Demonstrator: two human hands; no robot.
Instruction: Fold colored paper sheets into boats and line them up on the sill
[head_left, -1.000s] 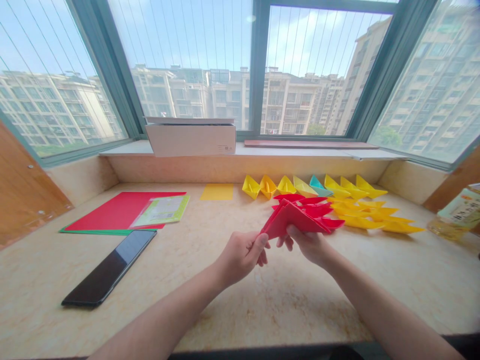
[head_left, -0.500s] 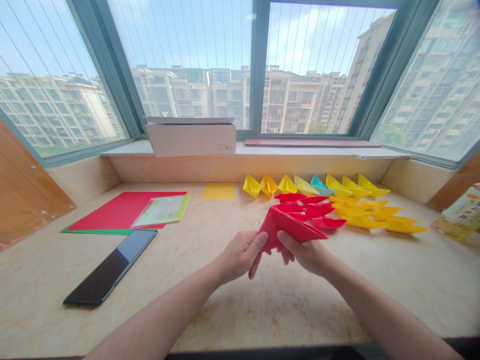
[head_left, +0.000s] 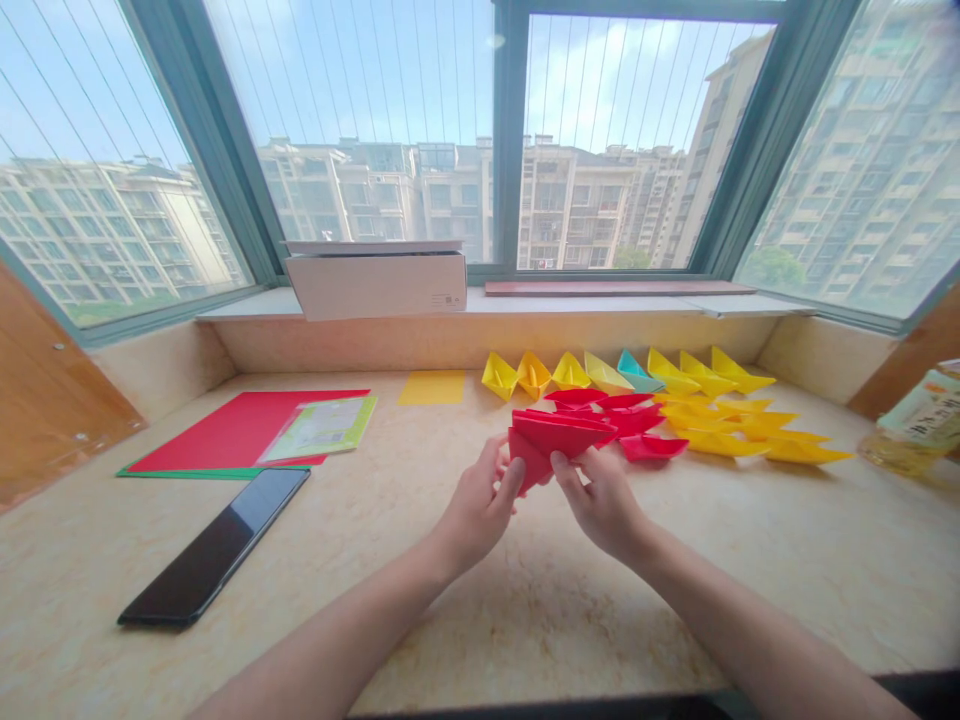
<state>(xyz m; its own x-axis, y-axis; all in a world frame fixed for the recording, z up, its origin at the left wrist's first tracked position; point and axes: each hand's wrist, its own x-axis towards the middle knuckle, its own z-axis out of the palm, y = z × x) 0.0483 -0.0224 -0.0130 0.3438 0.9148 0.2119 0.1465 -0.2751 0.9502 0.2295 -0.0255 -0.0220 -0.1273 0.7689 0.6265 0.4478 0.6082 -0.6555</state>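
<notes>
A piece of folded red paper [head_left: 559, 432] is held up above the counter between both hands. My left hand [head_left: 480, 500] pinches its lower left side, thumb in front and fingers behind. On the lower right edge, my right hand [head_left: 600, 495] is closed with the thumb against the front; its other fingers are partly hidden behind the paper. Just beyond the held paper sit several red paper boats [head_left: 652, 447], partly covered by it. Several yellow paper boats [head_left: 720, 443] stand to their right, and a back row includes a turquoise paper boat [head_left: 637, 372].
At the left, a black phone [head_left: 214, 550] lies near red sheets [head_left: 225, 425] and a clear packet [head_left: 322, 428]. A yellow square sheet [head_left: 432, 387] is farther back. A white box [head_left: 375, 283] rests on the sill; a bottle [head_left: 915, 420] stands at the right.
The red paper has turned and tilted, so its long top edge now lies nearly level and its point hangs down. Both hands have shifted their grip on it.
</notes>
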